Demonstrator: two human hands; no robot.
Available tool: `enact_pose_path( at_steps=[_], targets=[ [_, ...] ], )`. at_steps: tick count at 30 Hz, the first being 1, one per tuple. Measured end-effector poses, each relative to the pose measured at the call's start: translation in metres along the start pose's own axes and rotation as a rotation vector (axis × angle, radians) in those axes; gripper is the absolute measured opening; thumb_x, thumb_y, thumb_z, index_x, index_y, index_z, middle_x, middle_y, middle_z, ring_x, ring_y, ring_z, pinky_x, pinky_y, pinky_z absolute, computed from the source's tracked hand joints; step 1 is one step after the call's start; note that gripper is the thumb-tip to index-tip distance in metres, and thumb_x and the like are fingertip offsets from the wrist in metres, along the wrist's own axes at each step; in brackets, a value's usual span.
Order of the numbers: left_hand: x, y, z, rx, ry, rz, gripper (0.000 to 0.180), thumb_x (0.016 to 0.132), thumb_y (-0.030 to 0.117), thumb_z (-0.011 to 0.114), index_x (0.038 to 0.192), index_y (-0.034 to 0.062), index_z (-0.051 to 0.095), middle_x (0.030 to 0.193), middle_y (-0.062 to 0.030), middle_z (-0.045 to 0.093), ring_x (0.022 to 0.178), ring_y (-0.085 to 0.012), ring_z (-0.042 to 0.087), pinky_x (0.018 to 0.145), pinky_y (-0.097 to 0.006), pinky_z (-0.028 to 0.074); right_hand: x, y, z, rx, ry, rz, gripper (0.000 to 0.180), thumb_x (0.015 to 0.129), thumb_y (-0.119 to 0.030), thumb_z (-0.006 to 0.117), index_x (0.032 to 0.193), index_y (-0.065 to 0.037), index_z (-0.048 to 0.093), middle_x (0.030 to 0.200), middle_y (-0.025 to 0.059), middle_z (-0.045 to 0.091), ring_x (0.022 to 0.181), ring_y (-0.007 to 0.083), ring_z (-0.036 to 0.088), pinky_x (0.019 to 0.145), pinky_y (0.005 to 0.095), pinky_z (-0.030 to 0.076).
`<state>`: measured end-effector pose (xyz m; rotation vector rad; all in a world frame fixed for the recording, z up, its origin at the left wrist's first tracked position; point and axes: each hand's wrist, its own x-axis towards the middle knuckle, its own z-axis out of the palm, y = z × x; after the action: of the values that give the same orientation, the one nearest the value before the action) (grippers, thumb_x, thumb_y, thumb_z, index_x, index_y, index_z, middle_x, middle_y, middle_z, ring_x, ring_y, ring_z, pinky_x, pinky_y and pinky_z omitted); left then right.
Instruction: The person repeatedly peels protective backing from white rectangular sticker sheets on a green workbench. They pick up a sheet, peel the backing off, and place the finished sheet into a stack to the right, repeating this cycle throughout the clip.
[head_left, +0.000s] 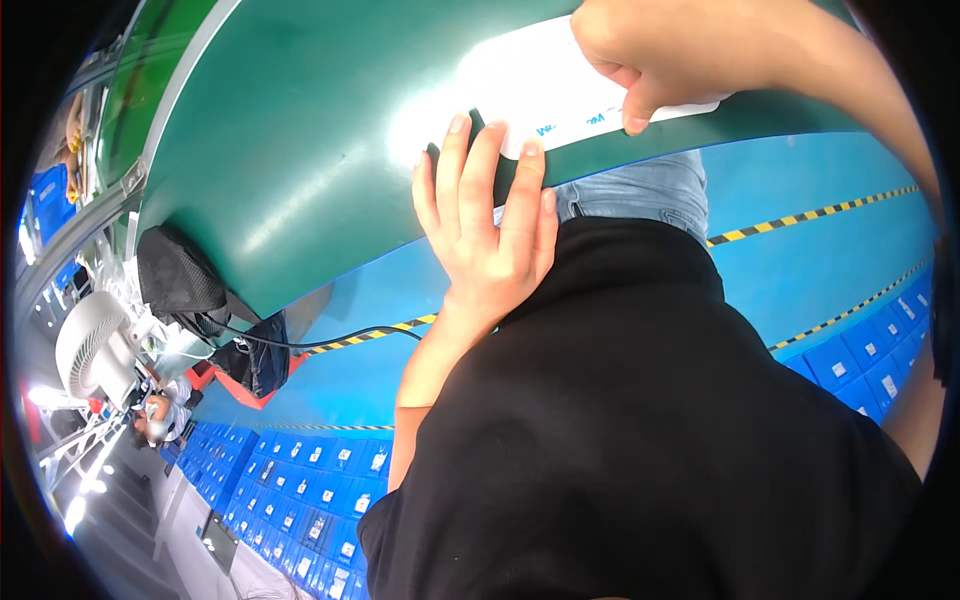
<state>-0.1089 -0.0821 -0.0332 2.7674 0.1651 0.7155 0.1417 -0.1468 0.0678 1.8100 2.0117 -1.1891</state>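
Observation:
A flat white piece with rounded corners and blue print (545,85) lies on the green tabletop (330,120) along its near edge. My right hand (680,50) is over its right part, fingers curled and thumb pressed near the front edge; the fingertips' grip is partly hidden. My left hand (485,225) is open with fingers spread, reaching over the table edge. Its fingertips rest at the left end of the white piece, the index finger touching the near corner. Glare washes out part of the white surface.
A black mesh bag (180,270) sits at the table's left corner, with a black cable (330,333) hanging off it. Beyond stands a white fan (95,345). Rows of blue bins (310,490) line the floor behind me. Another person (165,410) is far left.

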Motion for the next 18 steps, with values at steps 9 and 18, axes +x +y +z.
enact_pose_path(
  at_steps=[9,18],
  targets=[
    [-0.014,0.003,0.001,-0.018,-0.007,-0.039,0.045,0.081,0.019,0.072,0.124,0.0072,0.067,0.140,-0.0206,0.052,0.131,-0.0387,0.049,0.107,-0.054,0.034,-0.018,0.012,0.039,0.211,0.747,-0.008,0.021,0.074,-0.009,0.078,0.082,-0.001,0.061,0.069,0.0109,0.059,0.066,0.0261,0.061,0.064,0.0367,0.048],
    [-0.009,0.005,-0.009,-0.302,0.054,-0.130,0.057,0.084,0.015,0.070,0.137,0.0005,0.054,0.144,-0.0217,0.049,0.132,-0.0381,0.048,0.108,-0.048,0.037,0.011,0.031,0.079,0.163,1.150,-0.077,0.012,0.084,-0.005,0.068,0.092,-0.004,0.060,0.088,0.0088,0.059,0.086,0.0279,0.059,0.073,0.0398,0.050]
  ],
)
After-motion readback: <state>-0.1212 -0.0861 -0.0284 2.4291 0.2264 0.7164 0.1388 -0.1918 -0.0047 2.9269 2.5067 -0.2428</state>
